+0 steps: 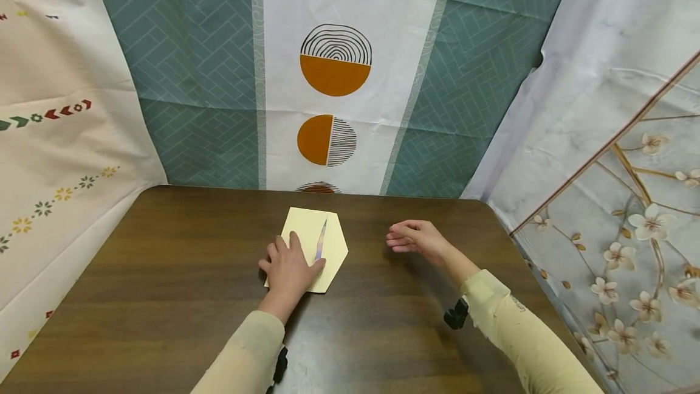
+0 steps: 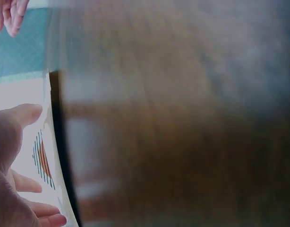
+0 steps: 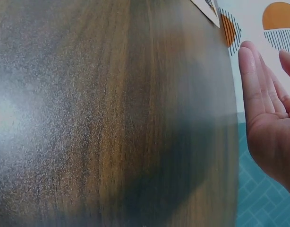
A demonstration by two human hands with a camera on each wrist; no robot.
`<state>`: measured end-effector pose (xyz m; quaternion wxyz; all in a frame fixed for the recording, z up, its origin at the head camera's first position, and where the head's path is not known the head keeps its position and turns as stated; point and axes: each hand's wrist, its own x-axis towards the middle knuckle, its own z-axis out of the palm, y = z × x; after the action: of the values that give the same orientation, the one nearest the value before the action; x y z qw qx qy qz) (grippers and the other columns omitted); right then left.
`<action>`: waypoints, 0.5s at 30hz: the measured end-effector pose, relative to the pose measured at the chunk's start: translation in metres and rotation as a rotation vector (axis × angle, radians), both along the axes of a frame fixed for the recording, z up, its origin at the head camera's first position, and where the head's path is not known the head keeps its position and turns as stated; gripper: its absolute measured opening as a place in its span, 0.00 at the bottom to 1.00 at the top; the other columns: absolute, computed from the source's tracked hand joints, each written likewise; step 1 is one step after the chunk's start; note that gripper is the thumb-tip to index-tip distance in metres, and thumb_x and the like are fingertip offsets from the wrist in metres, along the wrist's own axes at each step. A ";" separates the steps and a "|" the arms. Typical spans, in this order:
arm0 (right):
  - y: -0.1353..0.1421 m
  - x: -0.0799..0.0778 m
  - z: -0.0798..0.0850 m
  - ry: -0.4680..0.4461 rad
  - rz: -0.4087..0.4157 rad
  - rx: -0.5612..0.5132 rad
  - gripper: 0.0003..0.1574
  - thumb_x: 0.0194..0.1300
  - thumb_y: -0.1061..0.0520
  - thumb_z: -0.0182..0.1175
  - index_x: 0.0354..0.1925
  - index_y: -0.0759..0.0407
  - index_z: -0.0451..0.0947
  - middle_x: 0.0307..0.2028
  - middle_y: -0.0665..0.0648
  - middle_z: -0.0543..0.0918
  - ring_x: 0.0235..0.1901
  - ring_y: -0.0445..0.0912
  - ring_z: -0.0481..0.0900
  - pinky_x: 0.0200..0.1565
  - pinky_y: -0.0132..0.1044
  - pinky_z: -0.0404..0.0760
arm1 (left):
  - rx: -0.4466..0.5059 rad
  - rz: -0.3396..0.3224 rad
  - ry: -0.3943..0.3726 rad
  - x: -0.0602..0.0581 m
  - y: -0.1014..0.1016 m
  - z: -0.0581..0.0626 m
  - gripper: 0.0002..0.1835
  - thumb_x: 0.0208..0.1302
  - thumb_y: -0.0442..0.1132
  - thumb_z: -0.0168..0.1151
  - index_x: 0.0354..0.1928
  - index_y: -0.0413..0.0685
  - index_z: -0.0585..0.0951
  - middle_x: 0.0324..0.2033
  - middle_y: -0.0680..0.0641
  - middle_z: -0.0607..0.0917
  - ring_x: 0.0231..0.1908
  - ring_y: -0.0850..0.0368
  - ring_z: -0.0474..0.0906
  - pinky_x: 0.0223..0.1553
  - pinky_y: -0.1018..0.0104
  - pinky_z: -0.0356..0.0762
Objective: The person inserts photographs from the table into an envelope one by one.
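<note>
A pale yellow folded paper with angled corners lies on the brown table. Its front has a narrow slit showing a bluish-purple strip. My left hand rests on the paper's lower left part, fingers spread and thumb beside the strip. To the right, my right hand is held above the table, apart from the paper, fingers fairly straight and close together with nothing in them. In the right wrist view that hand appears at the right edge, with a corner of the paper at the top.
The wooden table spreads around both hands. A patterned teal and white curtain hangs behind its far edge. Fabric with flower prints hangs at the left and at the right. Each wrist carries a small black camera.
</note>
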<state>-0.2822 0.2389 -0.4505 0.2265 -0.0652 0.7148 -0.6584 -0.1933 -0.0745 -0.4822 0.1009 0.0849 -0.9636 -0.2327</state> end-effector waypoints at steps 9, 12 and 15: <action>0.007 0.003 0.005 -0.005 -0.013 0.000 0.35 0.68 0.54 0.57 0.61 0.79 0.63 0.56 0.79 0.73 0.46 0.55 0.84 0.47 0.47 0.80 | -0.060 -0.079 -0.001 0.001 -0.003 0.002 0.48 0.56 0.66 0.60 0.69 0.40 0.63 0.65 0.31 0.62 0.62 0.31 0.59 0.48 0.30 0.59; 0.009 0.003 0.007 0.010 -0.007 0.012 0.31 0.69 0.54 0.56 0.60 0.77 0.66 0.56 0.80 0.72 0.47 0.57 0.84 0.47 0.48 0.80 | -0.090 -0.117 -0.015 0.000 -0.009 0.005 0.45 0.58 0.65 0.58 0.69 0.42 0.63 0.66 0.33 0.62 0.65 0.33 0.56 0.51 0.30 0.56; 0.012 0.002 0.010 0.030 -0.003 0.041 0.26 0.69 0.54 0.56 0.57 0.74 0.70 0.55 0.80 0.73 0.47 0.60 0.83 0.47 0.49 0.80 | -0.142 -0.154 -0.026 -0.002 -0.019 0.009 0.43 0.60 0.64 0.57 0.70 0.45 0.64 0.68 0.34 0.61 0.67 0.33 0.54 0.53 0.29 0.54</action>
<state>-0.2799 0.2508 -0.4405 0.2162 -0.0694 0.7315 -0.6430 -0.1957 -0.0934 -0.4733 0.0760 0.0065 -0.9825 -0.1697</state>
